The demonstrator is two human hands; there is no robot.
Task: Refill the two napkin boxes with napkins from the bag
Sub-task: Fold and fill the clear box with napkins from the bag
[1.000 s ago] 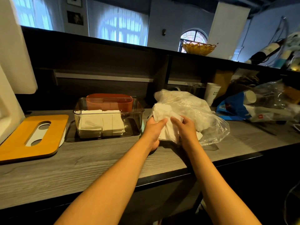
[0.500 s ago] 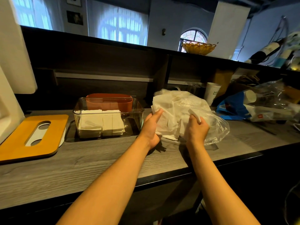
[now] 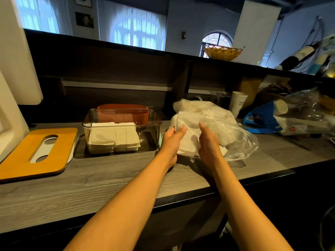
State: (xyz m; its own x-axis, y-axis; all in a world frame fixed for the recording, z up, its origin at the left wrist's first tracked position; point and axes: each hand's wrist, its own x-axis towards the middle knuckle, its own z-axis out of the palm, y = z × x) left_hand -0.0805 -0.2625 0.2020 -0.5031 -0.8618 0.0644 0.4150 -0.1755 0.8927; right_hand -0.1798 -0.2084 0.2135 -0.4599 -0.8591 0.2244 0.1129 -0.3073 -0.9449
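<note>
Half a second ago our right hand (image 3: pixel 208 142) was clenched on the plastic of the bag (image 3: pixel 233 131); now its fingers lie straighter against the right side of a wad of napkins (image 3: pixel 188 140), while our left hand (image 3: pixel 172 137) grips the wad's left edge with the thumb curled over it. The wad sits at the bag's mouth, on the side nearest the clear napkin box (image 3: pixel 121 131), and looks further out of the plastic than before, so we judge the pull-out nearly done and the carry to a box next. The clear box, just left of the bag, already holds two low stacks. The orange box (image 3: pixel 123 113) stands behind the clear one, and we cannot see what is in it. The orange lid (image 3: pixel 36 151) lies left of the clear box. How many napkins remain in the bag is hard to make out, and whether our right hand actually pinches the wad we cannot tell
</note>
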